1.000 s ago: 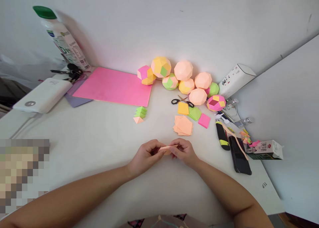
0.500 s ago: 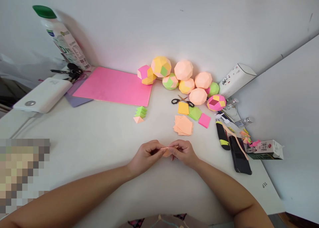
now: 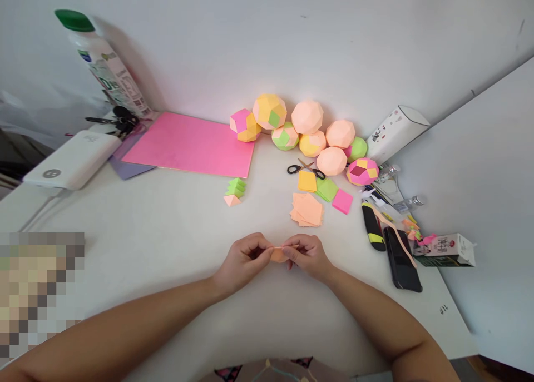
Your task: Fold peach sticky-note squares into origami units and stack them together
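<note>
My left hand and my right hand meet over the near middle of the white table. Between their pinched fingertips sits a small folded peach paper piece; both hands grip it, fingers curled. Just beyond lies a loose stack of peach paper squares, with yellow, green and pink squares behind it. A small stack of folded green and peach units rests to the left.
Several paper polyhedron balls line the wall, scissors in front. A pink sheet, a white power bank and a bottle are at left. A phone, marker and milk carton lie at right.
The peach piece has been folded down smaller between my fingertips; the thin strip that stuck out sideways is now tucked in. Both hands stayed in place.
</note>
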{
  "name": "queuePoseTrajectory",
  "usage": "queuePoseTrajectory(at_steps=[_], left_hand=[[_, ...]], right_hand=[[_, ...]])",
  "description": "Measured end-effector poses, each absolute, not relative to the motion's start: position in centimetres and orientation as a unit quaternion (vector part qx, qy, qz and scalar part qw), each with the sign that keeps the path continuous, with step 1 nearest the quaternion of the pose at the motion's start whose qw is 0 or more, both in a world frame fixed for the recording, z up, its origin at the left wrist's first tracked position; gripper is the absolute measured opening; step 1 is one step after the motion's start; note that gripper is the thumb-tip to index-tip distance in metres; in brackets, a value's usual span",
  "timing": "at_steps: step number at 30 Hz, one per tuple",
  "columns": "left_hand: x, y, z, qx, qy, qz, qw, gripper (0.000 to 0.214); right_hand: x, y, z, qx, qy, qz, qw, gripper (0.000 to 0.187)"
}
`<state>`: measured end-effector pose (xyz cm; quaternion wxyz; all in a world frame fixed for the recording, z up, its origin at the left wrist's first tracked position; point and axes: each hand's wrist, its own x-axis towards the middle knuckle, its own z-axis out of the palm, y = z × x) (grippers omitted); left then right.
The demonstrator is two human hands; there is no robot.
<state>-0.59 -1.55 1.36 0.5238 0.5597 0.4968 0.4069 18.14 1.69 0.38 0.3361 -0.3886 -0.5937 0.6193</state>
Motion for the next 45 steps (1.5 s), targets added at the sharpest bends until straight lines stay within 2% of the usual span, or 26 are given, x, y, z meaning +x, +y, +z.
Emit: queuePoseTrajectory(at_steps=[5,13,25,29,45], left_hand=[[-0.65,-1.50,1.49,0.553,0.477,0.423,0.536,0.015],[-0.33,-1.47,0.74,0.551,0.487,0.365,0.570,0.017],[-0.54,-1.59,1.12,0.503,0.479,0.409,0.592,0.009],[-0.46,-1.47,0.85,0.567,0.469,0.369,0.568,0.013],[-0.36,-1.48,1.00,0.580,0.489,0.352,0.548,0.013]], right_hand=[[18.18,1.75,0.39,-0.390,-0.590,0.623,0.334,0.016],[18.12,1.53,-0.15,-0.381,-0.633,0.599,0.309,0.016],[18.18,1.72,0.13,-0.393,-0.588,0.624,0.332,0.016],[18.16,1.64,0.07,-0.381,-0.621,0.609,0.312,0.015],[18.26,1.57,0.45,-0.388,-0.641,0.596,0.288,0.019]])
